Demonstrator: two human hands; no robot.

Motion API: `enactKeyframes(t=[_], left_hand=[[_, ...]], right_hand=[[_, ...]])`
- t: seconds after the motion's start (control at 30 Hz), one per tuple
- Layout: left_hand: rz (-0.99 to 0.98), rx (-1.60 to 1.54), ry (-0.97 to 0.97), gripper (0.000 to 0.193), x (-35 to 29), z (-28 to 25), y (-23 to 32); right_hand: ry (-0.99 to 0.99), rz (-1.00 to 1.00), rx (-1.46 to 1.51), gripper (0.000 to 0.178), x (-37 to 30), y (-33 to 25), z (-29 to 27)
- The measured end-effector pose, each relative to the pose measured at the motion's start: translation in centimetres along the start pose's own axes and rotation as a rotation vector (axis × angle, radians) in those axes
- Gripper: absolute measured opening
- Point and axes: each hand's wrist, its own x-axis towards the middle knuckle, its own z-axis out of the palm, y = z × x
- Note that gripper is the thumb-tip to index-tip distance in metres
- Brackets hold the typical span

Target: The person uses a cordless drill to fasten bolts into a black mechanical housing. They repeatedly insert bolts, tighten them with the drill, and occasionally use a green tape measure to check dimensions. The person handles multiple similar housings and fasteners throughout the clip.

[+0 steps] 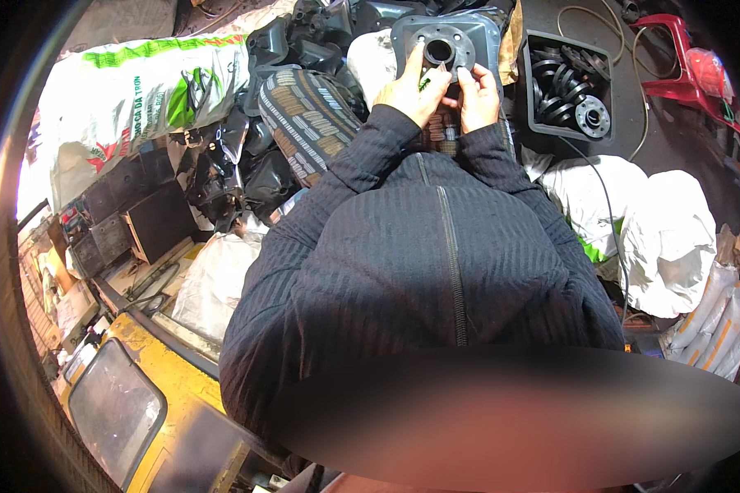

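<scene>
Both hands raised in front of the chest, working on a grey, roughly square rubber boot with a round flanged metal ring and dark central hole (446, 43). Left hand (413, 89) closed against the boot's lower left edge, thumb reaching up onto the ring, a small green item (425, 82) peeking out beside the fingers. Right hand (478, 92) pinched narrow at the ring's lower right rim, fingertips touching it; whether anything small sits in that grip, cannot tell. Boot held tilted toward the camera, resting above the lap, just beyond the dark ribbed zip jacket sleeves (436, 246).

To the right, well apart from the hands, a dark square plastic crate (537, 115) filled with black ring-shaped parts and one grey flanged disc (592, 117). Beside the left arm, a patterned brown-and-cream cushion (308, 119), and behind it a heap of black moulded rubber boots (247, 168). Further left, a white woven sack with green print (131, 90). White bags (666, 230) on the floor at right, a red plastic stool (674, 57) at top right.
</scene>
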Motion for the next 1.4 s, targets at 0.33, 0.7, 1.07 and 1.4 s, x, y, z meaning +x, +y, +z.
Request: enactKeyframes(t=[0.33,0.7,1.07,1.4], left_hand=[[0.057,-0.036,-0.028,0.073,0.8,-0.4,-1.2],[0.125,0.215,-0.142,0.055,2.2,-3.3,-1.6],[0.32,0.259,-0.289,0.061,2.3,-3.6,-1.0],[0.587,0.449,-0.114,0.055,3.9,-4.2,-1.3]], right_hand=[[0.014,0.041,0.064,0.027,0.0,0.6,0.1],[-0.006,0.019,-0.006,0.028,1.2,0.3,0.0],[-0.004,0.039,-0.151,0.03,2.1,-1.5,-2.3],[-0.146,0.13,-0.304,0.03,3.9,-3.0,-3.2]])
